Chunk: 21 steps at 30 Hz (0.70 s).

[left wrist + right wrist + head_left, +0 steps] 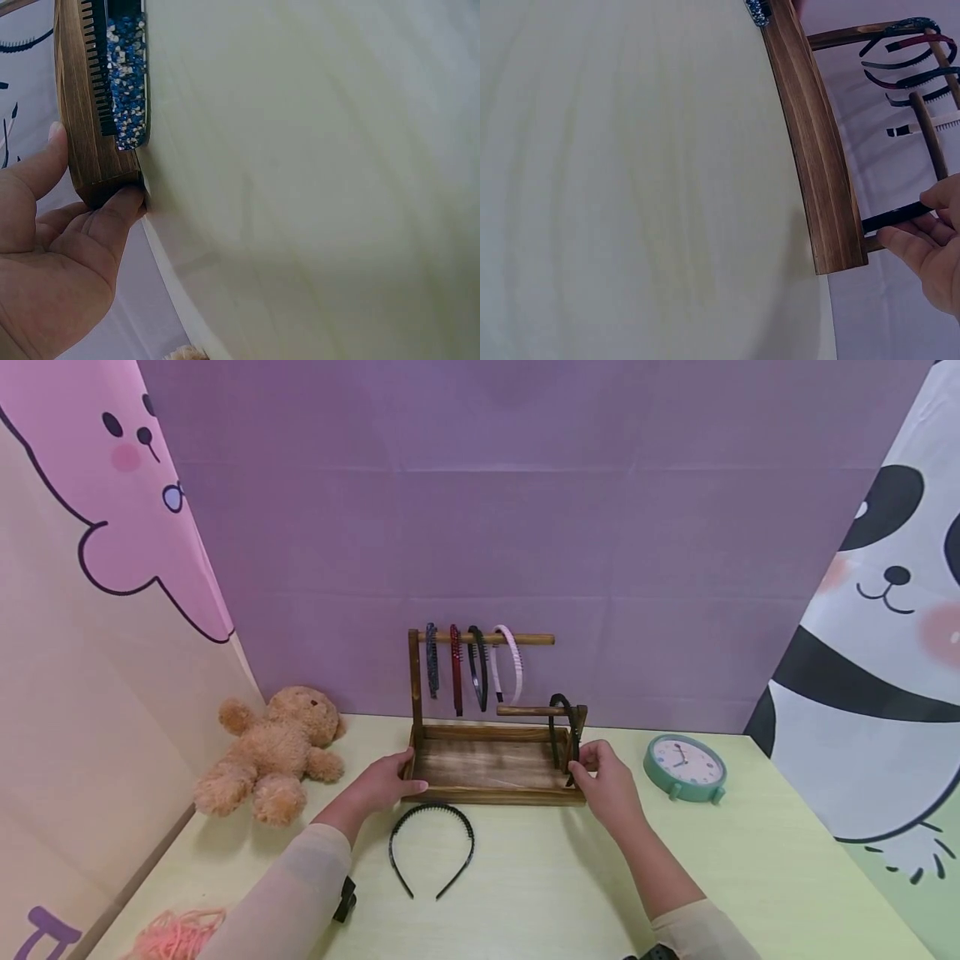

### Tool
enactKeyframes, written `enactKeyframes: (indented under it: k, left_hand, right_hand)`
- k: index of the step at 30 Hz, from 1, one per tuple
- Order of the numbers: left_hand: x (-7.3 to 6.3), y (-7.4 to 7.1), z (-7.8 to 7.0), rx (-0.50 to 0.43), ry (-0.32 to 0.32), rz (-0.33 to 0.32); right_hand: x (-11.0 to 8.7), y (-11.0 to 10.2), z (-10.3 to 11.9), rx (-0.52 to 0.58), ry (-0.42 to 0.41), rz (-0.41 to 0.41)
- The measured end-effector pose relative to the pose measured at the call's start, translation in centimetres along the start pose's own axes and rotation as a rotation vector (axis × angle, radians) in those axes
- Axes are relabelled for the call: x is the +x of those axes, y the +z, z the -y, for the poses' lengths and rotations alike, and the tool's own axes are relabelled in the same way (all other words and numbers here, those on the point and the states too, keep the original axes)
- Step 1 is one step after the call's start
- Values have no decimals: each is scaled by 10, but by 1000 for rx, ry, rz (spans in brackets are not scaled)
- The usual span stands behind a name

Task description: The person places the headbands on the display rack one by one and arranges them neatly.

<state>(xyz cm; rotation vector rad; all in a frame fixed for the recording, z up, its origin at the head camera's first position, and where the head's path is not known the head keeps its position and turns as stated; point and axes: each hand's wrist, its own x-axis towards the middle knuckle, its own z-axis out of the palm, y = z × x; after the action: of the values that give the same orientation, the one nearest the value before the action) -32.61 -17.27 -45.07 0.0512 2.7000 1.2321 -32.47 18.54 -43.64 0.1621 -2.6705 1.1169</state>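
Observation:
A brown wooden headband rack [487, 796] with a tray base and two bars stands on the table. My left hand [381, 782] grips the tray's front left corner, thumb on the rim and fingers beneath, as the left wrist view shows. On the low right bar hangs a black headband [575, 743]; my right hand [611, 783] pinches its lower end near the tray's right side. From the upper bar hang a blue headband [432, 664], a red headband [457, 672], a black one and a pale pink headband [517, 664]. Before the rack lies a toothed headband [431, 807], glittery blue up close [127, 82].
A brown teddy bear [273, 752] lies left of the rack. To the right, a green-rimmed clock [686, 764] lies face up. Pink yarn [176, 935] is at the front left, partly behind the left sleeve. A purple cloth [480, 510] hangs behind the table.

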Motion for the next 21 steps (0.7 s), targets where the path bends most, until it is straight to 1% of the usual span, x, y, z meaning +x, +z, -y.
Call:
enactKeyframes:
  k: [6,13,21]
  left_hand:
    - [1,0,0,4,-6,1]
    - [3,0,2,14,-3,-2]
    - [3,0,2,19,-14,0]
  right_hand:
    - [0,0,-1,11,14,9]
    - [-1,-2,-1,-8,10,16]
    - [-3,-5,-3,-37,-19,32]
